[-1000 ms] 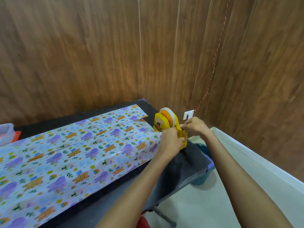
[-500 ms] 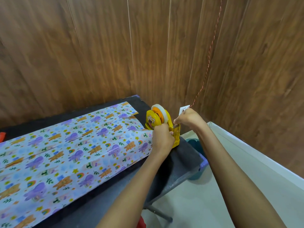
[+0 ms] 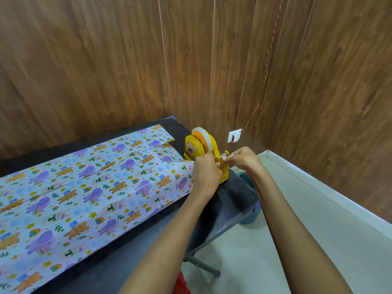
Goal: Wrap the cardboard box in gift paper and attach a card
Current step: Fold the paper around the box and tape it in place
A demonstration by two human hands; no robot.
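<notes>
At bench end | yellow plastic tape dispenser | left hand closed steadying its base | right hand pinching tape beside the cutter | patterned gift paper lies leftward, long axis along the bench

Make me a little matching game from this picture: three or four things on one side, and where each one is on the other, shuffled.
Things:
1. tape dispenser
2. gift paper
3. red string
4. left hand

Places:
A. spread along the black table
B. hanging down the wooden wall to a small white tag
C. at the table's far right end, past the paper
D. gripping the dispenser's base, opposite the right hand

Pairs: 1-C, 2-A, 3-B, 4-D
</notes>
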